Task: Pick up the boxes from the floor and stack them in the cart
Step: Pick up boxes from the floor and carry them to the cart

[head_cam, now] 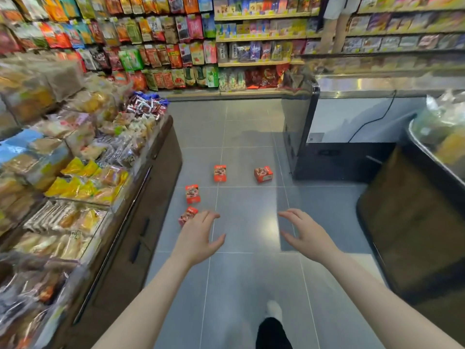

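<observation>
Head view: my two bare arms reach forward over the grey tiled floor [251, 137], low centre of the frame
My fingers: on both hands spread apart and lightly bent, holding nothing
Left hand [197, 236]: palm down, left of centre, its fingertips overlapping the nearest box in the picture; I cannot tell whether they touch it
Right hand [305, 234]: palm turned inward, right of centre, over bare tile, well apart from every box
Nearest box [187, 215]: red, tilted, partly hidden behind my left fingers, lower-middle left
Second box [193, 194]: red, on the floor just above the nearest one in the frame
Third box [220, 173]: red, on the floor near the middle of the frame
Fourth box [263, 174]: red, turned at an angle, to the right of the third and apart from it
Cart: I cannot see it here
Snack display [75, 159]: bagged goods piled along the left edge on a dark cabinet
Back shelves [188, 41]: colourful packets across the top of the frame
Freezer chest [352, 117]: glass-topped, dark-sided, upper right
Another person's legs [332, 28]: top right, by the shelves
My foot [274, 309]: white shoe under a dark trouser leg, bottom centre
</observation>
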A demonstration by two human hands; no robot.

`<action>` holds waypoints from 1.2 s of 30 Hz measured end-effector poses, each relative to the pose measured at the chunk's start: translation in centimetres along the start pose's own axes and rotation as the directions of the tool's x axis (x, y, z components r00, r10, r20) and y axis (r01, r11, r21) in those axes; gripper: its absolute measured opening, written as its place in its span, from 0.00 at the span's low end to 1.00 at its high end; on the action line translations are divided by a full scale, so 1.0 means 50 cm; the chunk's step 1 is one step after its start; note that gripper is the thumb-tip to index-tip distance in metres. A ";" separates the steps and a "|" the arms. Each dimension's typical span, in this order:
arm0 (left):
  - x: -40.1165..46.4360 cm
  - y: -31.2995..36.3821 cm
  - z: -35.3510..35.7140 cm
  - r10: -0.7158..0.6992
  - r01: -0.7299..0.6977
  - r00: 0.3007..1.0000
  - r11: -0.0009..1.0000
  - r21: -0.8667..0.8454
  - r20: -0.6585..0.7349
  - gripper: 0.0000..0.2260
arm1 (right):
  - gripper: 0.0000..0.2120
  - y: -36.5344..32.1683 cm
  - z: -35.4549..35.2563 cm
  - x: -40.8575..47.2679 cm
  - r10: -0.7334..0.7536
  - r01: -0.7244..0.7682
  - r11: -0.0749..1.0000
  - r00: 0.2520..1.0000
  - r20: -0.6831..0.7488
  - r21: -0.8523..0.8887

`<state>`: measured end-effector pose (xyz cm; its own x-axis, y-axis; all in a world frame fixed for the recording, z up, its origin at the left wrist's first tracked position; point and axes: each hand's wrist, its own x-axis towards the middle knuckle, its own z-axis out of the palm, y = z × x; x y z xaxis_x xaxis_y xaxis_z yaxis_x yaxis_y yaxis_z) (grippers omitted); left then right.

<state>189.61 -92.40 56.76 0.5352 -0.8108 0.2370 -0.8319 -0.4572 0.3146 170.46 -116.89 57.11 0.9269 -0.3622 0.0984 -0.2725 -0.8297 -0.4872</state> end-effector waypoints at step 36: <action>0.789 -0.695 0.152 -0.408 0.404 0.898 0.913 0.062 0.163 0.27 | 0.25 0.193 0.184 1.196 -0.096 0.156 0.982 0.901 0.422 -0.110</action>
<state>238.52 -111.26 48.21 0.7965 -0.6011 -0.0656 -0.5522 -0.7673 0.3261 225.64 -142.65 50.34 0.9706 -0.0673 -0.2311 -0.1510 -0.9178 -0.3671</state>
